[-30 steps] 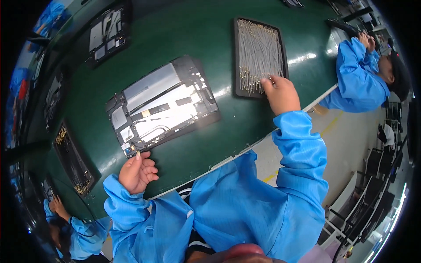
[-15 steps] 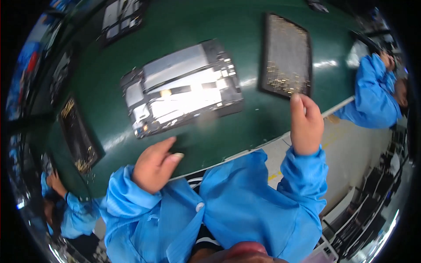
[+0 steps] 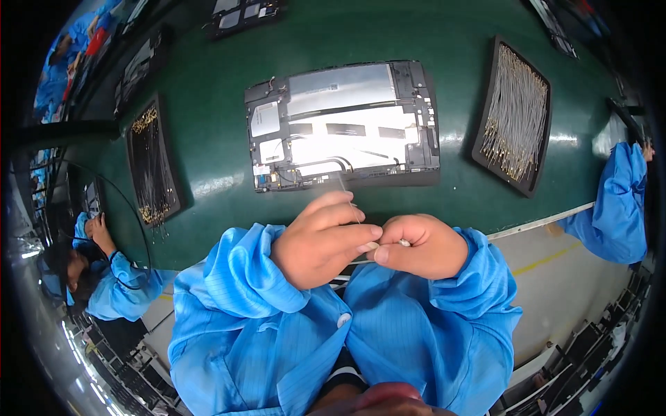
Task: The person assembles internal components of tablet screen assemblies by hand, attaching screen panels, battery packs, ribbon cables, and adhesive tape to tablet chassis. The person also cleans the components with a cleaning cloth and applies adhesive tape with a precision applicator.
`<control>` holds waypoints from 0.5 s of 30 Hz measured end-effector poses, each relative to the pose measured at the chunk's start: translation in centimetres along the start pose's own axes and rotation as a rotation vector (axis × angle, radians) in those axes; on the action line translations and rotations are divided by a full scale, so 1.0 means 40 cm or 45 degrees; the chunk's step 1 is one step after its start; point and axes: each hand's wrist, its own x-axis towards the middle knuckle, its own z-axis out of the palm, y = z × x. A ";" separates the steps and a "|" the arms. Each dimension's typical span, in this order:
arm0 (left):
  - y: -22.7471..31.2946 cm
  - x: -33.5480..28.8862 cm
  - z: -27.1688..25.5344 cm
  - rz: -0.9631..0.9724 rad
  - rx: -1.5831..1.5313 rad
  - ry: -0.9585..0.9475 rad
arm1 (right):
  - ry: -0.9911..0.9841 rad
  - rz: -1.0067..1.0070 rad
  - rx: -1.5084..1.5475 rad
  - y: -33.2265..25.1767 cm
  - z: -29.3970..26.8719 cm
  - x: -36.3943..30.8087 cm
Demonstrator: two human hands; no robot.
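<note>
My left hand (image 3: 320,239) and my right hand (image 3: 424,246) meet at the fingertips in front of my body, just over the near table edge. Both are closed in a pinch. A thin grey cable (image 3: 344,186) rises from between the left fingers; its other end is hidden where the fingertips meet. Beyond the hands lies an opened tablet-like device (image 3: 347,166), flat on the table. Its inside shows silver panels, black strips and small boards along the edges. Neither hand touches it.
A black tray (image 3: 485,132) of grey cables with gold ends lies at right, another tray (image 3: 175,170) with black cables at left. More opened devices (image 3: 239,17) lie along the far side of the green table (image 3: 229,208). Co-workers in blue sleeves (image 3: 617,187) sit at both sides.
My right hand has left the right tray and come over to my left hand, which has moved right. The fingers now meet round a thin cable. The view has shifted.
</note>
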 end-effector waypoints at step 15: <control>-0.090 0.093 0.070 -0.164 0.752 0.132 | 1.344 -0.575 0.548 -0.023 -0.022 0.115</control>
